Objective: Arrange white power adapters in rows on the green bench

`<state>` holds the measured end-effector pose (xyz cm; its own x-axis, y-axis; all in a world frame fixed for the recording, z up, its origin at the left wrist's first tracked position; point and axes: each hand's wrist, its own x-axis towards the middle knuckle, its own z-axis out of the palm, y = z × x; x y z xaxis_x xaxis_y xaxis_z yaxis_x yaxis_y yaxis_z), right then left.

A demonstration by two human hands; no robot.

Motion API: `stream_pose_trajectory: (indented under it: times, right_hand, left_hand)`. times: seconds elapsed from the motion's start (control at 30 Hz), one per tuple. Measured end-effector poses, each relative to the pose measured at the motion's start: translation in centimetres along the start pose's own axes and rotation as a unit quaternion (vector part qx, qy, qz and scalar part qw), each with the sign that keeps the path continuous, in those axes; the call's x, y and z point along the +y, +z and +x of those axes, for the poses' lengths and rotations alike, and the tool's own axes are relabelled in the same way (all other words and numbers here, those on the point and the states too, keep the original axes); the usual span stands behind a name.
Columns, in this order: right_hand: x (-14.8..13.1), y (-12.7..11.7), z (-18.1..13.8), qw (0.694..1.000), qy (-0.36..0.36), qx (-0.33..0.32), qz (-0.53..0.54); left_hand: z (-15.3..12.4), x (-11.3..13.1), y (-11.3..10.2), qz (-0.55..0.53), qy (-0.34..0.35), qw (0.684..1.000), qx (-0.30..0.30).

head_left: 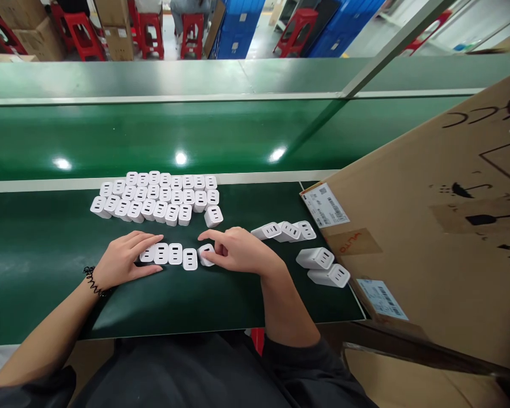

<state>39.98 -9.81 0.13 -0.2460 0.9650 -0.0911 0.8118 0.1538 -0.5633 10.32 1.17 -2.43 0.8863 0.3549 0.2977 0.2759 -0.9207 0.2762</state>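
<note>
On the green work surface, a short row of white charger blocks [175,254] with port slots facing up lies before me. My left hand [130,255] brackets the row's left end, fingers along the far side and thumb along the near side. At the other end, my right hand [227,249] has its thumb and index finger around a slightly tilted charger [205,255]. One charger [190,259] beside it sits a little nearer to me than the others. Behind my hands stands a larger block of charger rows [159,195], with a single charger [213,216] at its right front.
To the right, several chargers [288,231] lean in a line, and two more [329,276] lie near a large cardboard box [429,226]. A pale strip [259,177] edges the surface's far side. Beyond are red stools [151,34], blue crates [238,28] and seated people.
</note>
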Motion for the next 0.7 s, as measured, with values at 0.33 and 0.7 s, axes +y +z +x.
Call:
stream_pose_trajectory:
  times: [0.33,0.7]
  right_hand:
    - [-2.3,0.4,1.1,0.989,0.049,-0.12,-0.074]
    - [0.1,-0.4,0.4,0.986,0.104,0.125,-0.025]
  left_hand:
    - [-0.2,-0.3,0.2,0.014,0.006,1.0,0.001]
    - [-0.1,-0.2,0.0,0.019,0.018,1.0,0.016]
